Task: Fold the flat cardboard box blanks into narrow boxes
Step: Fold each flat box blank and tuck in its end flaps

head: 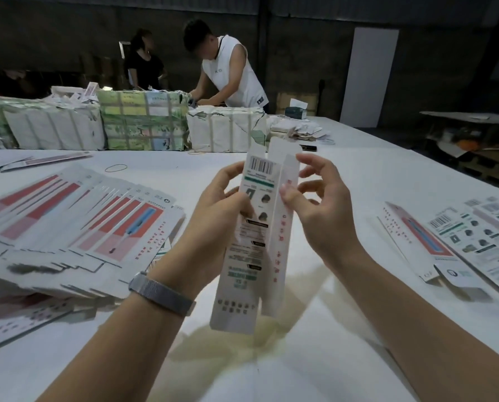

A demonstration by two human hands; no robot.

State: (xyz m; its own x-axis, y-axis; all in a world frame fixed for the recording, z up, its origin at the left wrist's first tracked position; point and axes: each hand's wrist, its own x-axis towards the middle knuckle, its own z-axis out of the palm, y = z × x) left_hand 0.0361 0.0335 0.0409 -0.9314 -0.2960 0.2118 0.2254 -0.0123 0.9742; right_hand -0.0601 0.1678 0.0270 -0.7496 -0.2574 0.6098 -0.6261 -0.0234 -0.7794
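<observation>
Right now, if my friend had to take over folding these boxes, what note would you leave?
Left hand: grips the half-opened box blank along its left side, upright above the table.
Right hand: thumb presses the blank's narrow red-lettered side panel; the other fingers are loosely curled and apart from it.
Flat blanks lie fanned in a stack to the left.
Folded boxes lie to the right.
Done: some boxes are on the right pile.
Left: this blank's end flaps are still open, then the left stack.
</observation>
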